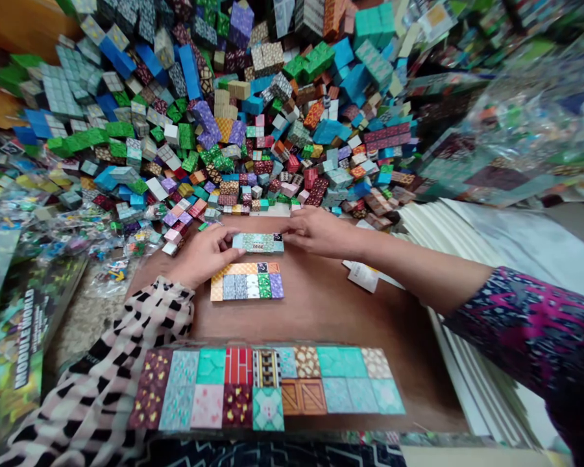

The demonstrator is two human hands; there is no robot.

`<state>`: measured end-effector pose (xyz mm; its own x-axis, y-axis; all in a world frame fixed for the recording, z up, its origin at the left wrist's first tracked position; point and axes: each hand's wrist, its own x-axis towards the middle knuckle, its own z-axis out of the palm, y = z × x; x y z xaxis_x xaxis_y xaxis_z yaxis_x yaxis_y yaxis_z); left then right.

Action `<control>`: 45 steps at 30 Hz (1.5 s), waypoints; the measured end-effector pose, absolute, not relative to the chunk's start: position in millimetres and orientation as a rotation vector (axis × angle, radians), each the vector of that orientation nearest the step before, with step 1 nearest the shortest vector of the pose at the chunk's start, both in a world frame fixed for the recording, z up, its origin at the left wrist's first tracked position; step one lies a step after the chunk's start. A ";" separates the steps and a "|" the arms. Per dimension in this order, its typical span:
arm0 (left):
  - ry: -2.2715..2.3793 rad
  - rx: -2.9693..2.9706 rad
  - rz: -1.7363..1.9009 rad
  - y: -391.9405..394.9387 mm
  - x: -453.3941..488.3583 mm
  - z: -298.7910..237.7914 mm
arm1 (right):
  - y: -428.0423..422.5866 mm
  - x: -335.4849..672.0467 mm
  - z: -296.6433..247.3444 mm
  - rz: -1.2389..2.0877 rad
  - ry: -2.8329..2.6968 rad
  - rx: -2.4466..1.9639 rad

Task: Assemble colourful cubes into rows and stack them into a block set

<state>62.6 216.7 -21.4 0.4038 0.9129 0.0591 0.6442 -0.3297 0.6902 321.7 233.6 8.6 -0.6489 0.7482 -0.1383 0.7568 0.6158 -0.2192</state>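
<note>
While the left hand and right hand pinch the block row just beyond the finished strip, uneven squeezing could buckle it apart.

On a brown board, the left hand and the right hand press in from either end on a short row of teal patterned cubes. Just nearer the person lies a second block of small cubes, orange, grey, white, green and purple, two rows deep. At the board's near edge sits a flat set of printed square tiles. Beyond the hands rises a large heap of loose coloured cubes. A printed box lies at the left.
</note>
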 end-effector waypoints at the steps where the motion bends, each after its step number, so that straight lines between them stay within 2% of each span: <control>1: 1.322 2.075 0.600 216.5 62.8 -21.3 | 232.7 322.3 8.7 -0.446 2.809 1.313; 10: 1.360 2.066 0.586 215.5 65.1 -17.4 | 232.1 311.4 -2.2 -0.424 2.885 1.199; 15: 1.352 2.037 0.580 215.1 66.3 -16.5 | 250.1 306.9 14.7 -0.821 2.686 1.340; 18: 1.337 2.030 0.570 214.9 66.5 -17.1 | 266.3 295.5 16.3 -0.525 2.621 1.676; 21: 1.334 2.058 0.566 215.3 65.5 -18.5 | 279.6 278.8 6.5 -0.193 2.535 1.810; 30: 1.321 2.085 0.580 216.8 62.4 -23.0 | 281.9 274.7 5.1 -0.092 2.486 1.889; 33: 1.330 2.095 0.564 216.1 63.1 -22.0 | 272.1 291.1 14.6 -0.196 2.307 1.951; 37: 1.335 2.110 0.545 215.8 64.3 -20.1 | 257.9 311.9 18.6 -0.518 2.233 1.743; 45: 1.353 2.092 0.551 214.0 65.2 -16.1 | 244.1 321.9 12.7 -0.662 2.444 1.600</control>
